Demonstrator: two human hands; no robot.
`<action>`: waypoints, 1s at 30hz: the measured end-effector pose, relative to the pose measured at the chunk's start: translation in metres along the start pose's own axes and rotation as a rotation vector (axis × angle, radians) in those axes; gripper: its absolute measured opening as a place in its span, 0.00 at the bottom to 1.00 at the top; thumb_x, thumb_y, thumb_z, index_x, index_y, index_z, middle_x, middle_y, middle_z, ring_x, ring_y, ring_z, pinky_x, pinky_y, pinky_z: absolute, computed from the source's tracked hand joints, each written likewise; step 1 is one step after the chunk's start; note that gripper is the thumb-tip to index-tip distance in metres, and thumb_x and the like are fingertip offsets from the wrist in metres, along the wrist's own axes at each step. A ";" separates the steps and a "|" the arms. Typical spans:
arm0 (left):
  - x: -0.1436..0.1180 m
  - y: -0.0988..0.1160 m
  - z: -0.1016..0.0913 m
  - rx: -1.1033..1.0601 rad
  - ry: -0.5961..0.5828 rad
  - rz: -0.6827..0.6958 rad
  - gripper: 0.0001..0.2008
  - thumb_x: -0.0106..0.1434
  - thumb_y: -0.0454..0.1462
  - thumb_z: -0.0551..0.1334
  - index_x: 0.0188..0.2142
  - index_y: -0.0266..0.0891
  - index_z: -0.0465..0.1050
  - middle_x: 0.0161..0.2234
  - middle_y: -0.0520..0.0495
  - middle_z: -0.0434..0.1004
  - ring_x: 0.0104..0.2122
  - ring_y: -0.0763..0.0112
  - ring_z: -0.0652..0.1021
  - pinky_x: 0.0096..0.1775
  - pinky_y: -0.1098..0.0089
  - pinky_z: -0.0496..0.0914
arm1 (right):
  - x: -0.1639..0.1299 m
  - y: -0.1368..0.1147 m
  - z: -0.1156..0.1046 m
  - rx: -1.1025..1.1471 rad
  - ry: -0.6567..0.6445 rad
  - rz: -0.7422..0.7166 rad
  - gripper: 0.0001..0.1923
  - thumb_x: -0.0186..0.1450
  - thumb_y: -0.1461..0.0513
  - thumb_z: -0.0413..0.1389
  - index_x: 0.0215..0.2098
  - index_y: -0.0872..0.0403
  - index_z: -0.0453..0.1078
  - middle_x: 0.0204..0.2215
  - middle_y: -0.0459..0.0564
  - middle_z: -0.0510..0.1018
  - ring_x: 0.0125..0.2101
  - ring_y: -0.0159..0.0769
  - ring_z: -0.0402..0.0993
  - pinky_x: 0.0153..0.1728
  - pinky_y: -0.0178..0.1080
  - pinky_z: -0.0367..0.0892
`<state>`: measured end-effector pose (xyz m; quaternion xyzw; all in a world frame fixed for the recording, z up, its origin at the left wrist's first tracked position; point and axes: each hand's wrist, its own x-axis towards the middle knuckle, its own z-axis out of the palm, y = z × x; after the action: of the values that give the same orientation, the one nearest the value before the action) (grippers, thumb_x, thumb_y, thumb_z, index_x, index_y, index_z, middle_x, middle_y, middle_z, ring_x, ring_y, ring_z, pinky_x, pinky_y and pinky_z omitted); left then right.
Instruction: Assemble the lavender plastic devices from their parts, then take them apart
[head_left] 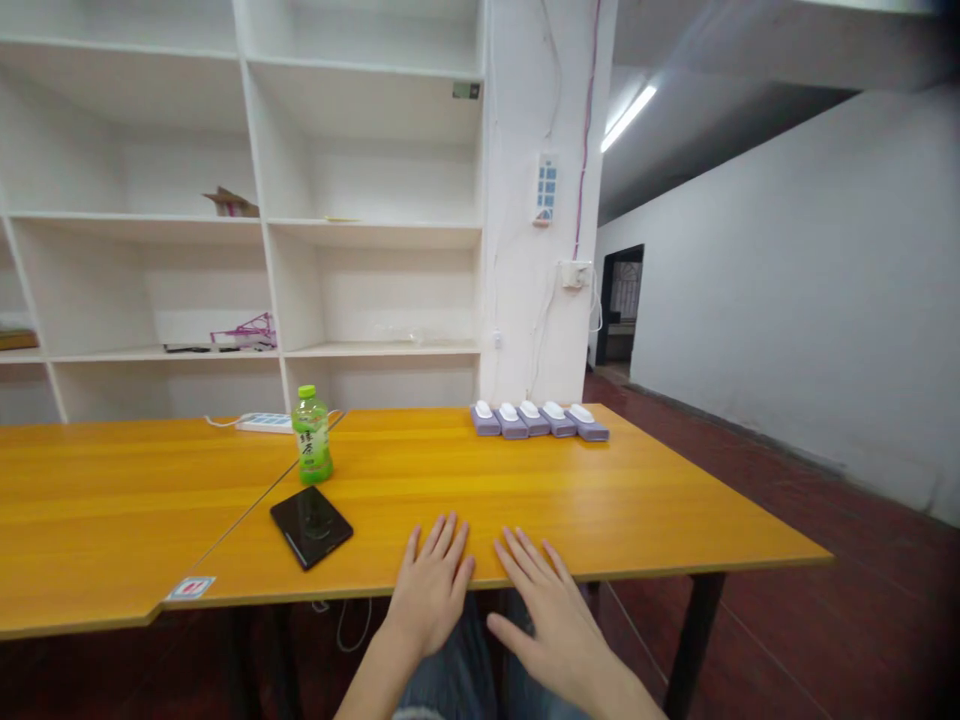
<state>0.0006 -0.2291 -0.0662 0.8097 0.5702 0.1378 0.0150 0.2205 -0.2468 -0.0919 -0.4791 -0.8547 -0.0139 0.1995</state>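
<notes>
Resting flat on the table edge, the left hand and right hand are spread open and nothing is gripped. Nearest, the phone is seen just left of the left hand, untouched.

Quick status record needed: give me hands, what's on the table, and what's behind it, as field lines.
left hand: flat, fingers spread, on the near table edge, holding nothing
right hand: flat beside it, fingers on the edge, holding nothing
table: orange top
phone: black, lying flat, left of the left hand
bottle: green, upright, behind the phone
purple blocks: five in a row at the far edge
power strip: at the far edge, left of the bottle
shelves: white, behind the table
</notes>
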 end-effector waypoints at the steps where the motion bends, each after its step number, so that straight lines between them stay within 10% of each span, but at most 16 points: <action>1: -0.006 0.001 -0.001 0.006 0.003 -0.003 0.28 0.73 0.49 0.40 0.69 0.46 0.49 0.71 0.50 0.43 0.70 0.61 0.47 0.67 0.47 0.39 | -0.012 0.000 -0.002 -0.018 0.009 -0.012 0.42 0.67 0.51 0.53 0.72 0.44 0.37 0.71 0.44 0.42 0.70 0.45 0.39 0.68 0.55 0.37; 13: -0.046 0.002 0.018 0.026 0.180 -0.052 0.30 0.71 0.49 0.47 0.70 0.46 0.49 0.71 0.53 0.47 0.70 0.58 0.50 0.68 0.49 0.36 | -0.064 0.029 0.012 -0.262 0.234 0.026 0.45 0.61 0.70 0.45 0.73 0.48 0.35 0.72 0.44 0.41 0.71 0.42 0.37 0.68 0.52 0.40; 30: -0.023 -0.009 0.018 0.140 -0.157 -0.126 0.59 0.41 0.42 0.64 0.71 0.42 0.37 0.72 0.47 0.32 0.71 0.52 0.39 0.66 0.46 0.33 | -0.052 0.005 0.046 -0.280 0.473 0.124 0.56 0.56 0.68 0.53 0.72 0.53 0.22 0.72 0.54 0.39 0.70 0.62 0.35 0.66 0.68 0.33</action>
<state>-0.0101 -0.2445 -0.0902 0.7798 0.6251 0.0327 0.0117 0.2340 -0.2769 -0.1532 -0.5368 -0.7433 -0.2310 0.3256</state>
